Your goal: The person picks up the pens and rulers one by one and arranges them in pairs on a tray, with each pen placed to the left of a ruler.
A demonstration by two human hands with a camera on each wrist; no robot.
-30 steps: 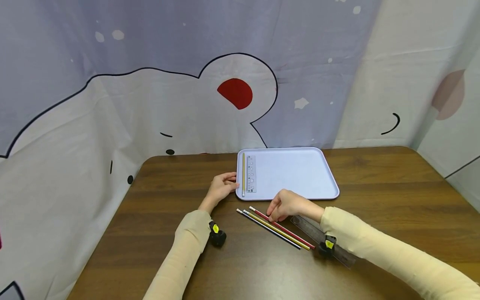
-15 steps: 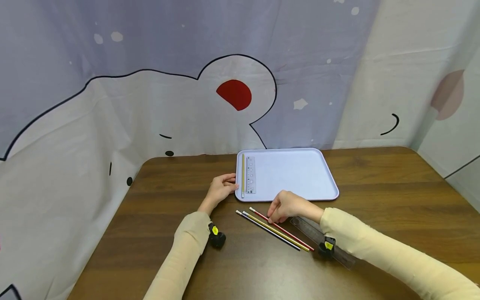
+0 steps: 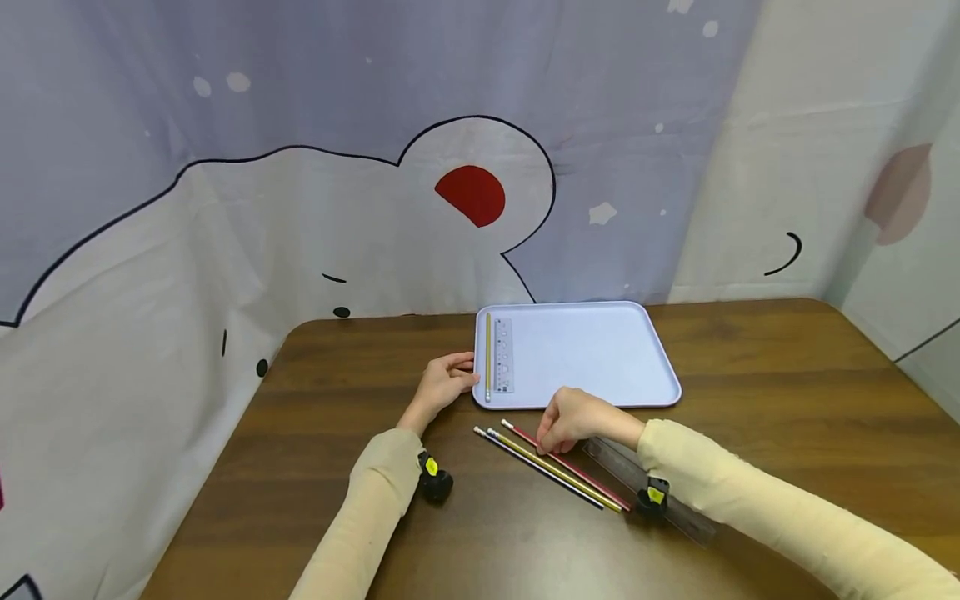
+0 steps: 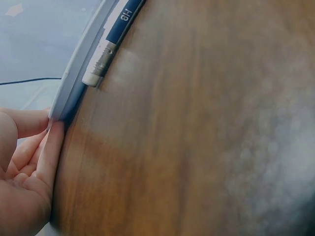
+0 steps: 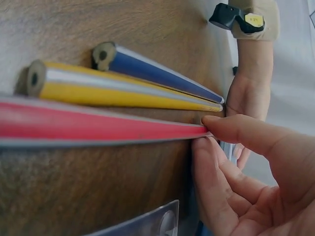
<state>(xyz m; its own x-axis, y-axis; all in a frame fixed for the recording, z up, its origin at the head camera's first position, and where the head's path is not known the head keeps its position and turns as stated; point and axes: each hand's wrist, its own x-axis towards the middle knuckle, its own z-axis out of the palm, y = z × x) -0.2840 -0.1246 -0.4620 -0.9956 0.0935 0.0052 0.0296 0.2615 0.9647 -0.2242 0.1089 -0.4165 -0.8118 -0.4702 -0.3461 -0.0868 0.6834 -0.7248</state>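
My left hand [image 3: 441, 385] holds the left rim of the white tray [image 3: 592, 354]; in the left wrist view its thumb and fingers pinch that edge. Thumb and forefinger of my right hand [image 3: 576, 418] pinch the red pencil [image 5: 98, 123], which slants low over the table. Beside it, a yellow pencil [image 5: 108, 89] and a dark blue pencil [image 5: 152, 72] lie close together, nearly parallel. Their white eraser ends point toward the tray. Beneath my right wrist a clear ruler [image 3: 615, 463] lies slanted, partly hidden by the forearm.
Inside the tray, along its left side, lie another yellow pencil [image 3: 488, 358] and a short clear stencil ruler [image 3: 504, 357]. The wooden table [image 3: 337, 500] backs onto a printed curtain [image 3: 360, 217]. Both wrists wear small black cameras.
The head view has tilted slightly, so everything sits a little lower in it. Both hands keep their holds on the tray rim and the red pencil.
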